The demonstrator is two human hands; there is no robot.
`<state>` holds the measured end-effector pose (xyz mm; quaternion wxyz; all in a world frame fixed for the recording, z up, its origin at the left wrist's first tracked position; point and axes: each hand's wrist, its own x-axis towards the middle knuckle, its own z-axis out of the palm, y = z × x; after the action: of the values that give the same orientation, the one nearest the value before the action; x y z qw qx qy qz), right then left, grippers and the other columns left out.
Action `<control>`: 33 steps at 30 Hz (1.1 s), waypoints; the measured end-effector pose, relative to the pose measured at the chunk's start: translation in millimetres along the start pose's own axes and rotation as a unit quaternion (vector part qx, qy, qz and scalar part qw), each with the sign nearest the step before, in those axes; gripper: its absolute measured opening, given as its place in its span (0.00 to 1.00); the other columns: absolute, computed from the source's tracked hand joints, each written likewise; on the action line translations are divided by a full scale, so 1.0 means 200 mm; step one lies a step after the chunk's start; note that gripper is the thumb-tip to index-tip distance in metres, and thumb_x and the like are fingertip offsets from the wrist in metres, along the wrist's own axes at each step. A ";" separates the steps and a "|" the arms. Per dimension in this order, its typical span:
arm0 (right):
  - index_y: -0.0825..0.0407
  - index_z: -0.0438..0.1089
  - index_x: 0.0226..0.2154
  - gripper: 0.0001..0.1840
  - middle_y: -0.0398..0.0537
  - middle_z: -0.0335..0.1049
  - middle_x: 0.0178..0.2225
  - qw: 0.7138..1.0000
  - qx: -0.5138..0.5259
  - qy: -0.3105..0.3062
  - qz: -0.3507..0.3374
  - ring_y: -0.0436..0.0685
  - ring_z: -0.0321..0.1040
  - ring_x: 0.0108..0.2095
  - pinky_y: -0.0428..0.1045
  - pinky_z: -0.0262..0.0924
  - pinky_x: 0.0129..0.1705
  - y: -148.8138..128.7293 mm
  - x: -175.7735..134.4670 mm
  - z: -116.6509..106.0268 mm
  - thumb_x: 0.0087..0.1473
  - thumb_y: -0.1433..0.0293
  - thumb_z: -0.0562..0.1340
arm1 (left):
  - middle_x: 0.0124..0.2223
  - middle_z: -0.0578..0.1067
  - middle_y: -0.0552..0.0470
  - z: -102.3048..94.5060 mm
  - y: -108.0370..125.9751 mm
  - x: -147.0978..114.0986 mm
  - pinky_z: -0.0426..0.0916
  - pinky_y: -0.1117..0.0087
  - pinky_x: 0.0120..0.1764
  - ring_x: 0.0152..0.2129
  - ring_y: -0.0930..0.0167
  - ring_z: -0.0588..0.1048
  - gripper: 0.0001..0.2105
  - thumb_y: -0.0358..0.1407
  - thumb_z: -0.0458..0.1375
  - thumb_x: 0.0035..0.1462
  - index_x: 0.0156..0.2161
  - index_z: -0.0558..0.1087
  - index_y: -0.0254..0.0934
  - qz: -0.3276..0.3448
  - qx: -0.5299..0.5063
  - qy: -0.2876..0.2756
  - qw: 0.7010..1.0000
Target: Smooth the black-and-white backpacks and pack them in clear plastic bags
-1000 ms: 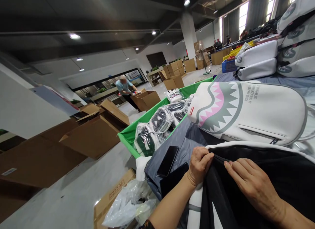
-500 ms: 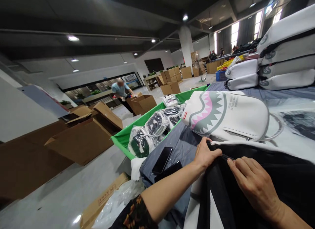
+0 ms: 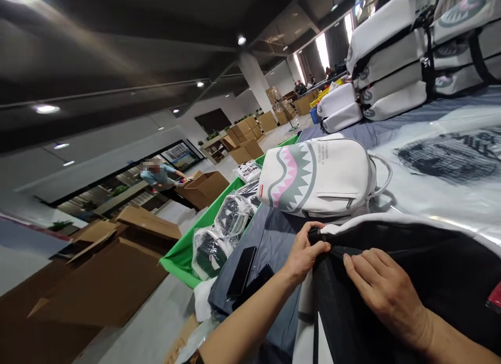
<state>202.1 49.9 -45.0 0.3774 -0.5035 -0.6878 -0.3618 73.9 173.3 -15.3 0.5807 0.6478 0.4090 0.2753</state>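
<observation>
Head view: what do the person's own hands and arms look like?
The left hand and right hand are bare, with no glove, ring or watch visible. A dark left sleeve just shows at the bottom edge; no right sleeve shows.

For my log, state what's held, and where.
The left hand grips the open bag at its rim's corner; the right hand seemingly pinches its black lining.

An open bag [image 3: 442, 270] is showing a black lining edged in white. Beyond it, a white backpack [image 3: 344, 171] is displaying a shark-mouth print: wavy grey bands, pink, jagged white teeth, plus a small red label [image 3: 261, 189]. Dark blue-grey cloth [image 3: 274, 241] is lying underneath, with a black phone [image 3: 241, 272] on it. A bright green bin [image 3: 176, 262] is contrasting with brown cardboard boxes [image 3: 105, 285]; a co-worker's shirt [image 3: 161, 177] is showing light blue. Stacked bags [image 3: 395, 56] are repeating the white.
</observation>
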 end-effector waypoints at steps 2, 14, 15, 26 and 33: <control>0.60 0.76 0.36 0.15 0.48 0.69 0.27 1.000 -0.004 -0.007 0.007 0.55 0.63 0.31 0.52 0.62 0.40 0.02 0.00 0.00 0.62 0.85 0.54 | 0.27 0.64 0.61 0.03 -0.01 0.01 0.56 0.73 0.29 0.24 0.74 0.61 0.19 0.36 0.60 0.38 0.41 0.69 0.40 0.021 0.059 0.020 0.998; 0.49 0.59 0.68 0.37 0.53 0.71 0.47 0.988 -0.105 -0.093 0.059 0.63 0.71 0.50 0.59 0.67 0.54 0.47 -0.23 -0.60 0.60 0.78 0.65 | 0.40 0.74 0.55 0.14 0.13 -0.16 0.65 0.67 0.33 0.22 0.72 0.65 0.18 0.38 0.55 0.51 0.49 0.68 0.42 0.140 0.105 0.106 0.979; 0.46 0.57 0.69 0.40 0.52 0.71 0.46 0.988 -0.114 -0.079 0.065 0.62 0.71 0.49 0.59 0.68 0.53 0.44 -0.24 -0.62 0.58 0.79 0.66 | 0.40 0.74 0.54 0.14 0.14 -0.18 0.65 0.67 0.32 0.21 0.73 0.64 0.19 0.39 0.55 0.51 0.50 0.68 0.42 0.137 0.101 0.109 0.979; 0.48 0.67 0.63 0.40 0.43 0.78 0.33 0.982 -0.184 -0.021 0.036 0.55 0.76 0.34 0.51 0.62 0.39 0.29 -0.27 -0.66 0.50 0.86 0.71 | 0.39 0.76 0.55 0.13 0.20 -0.28 0.67 0.65 0.28 0.15 0.75 0.61 0.21 0.44 0.57 0.49 0.50 0.70 0.43 0.110 0.108 0.131 0.979; 0.46 0.59 0.68 0.45 0.40 0.76 0.28 0.981 -0.186 -0.015 0.044 0.54 0.75 0.29 0.50 0.62 0.34 0.25 -0.25 -0.67 0.53 0.88 0.67 | 0.49 0.79 0.52 0.14 0.19 -0.33 0.64 0.68 0.23 0.14 0.77 0.58 0.22 0.46 0.59 0.52 0.52 0.70 0.45 0.131 0.109 0.136 0.976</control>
<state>282.1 -76.5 -22.0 0.2820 -0.6006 -0.5911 -0.4588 71.4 102.6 24.0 0.4046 0.7116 0.4229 0.3886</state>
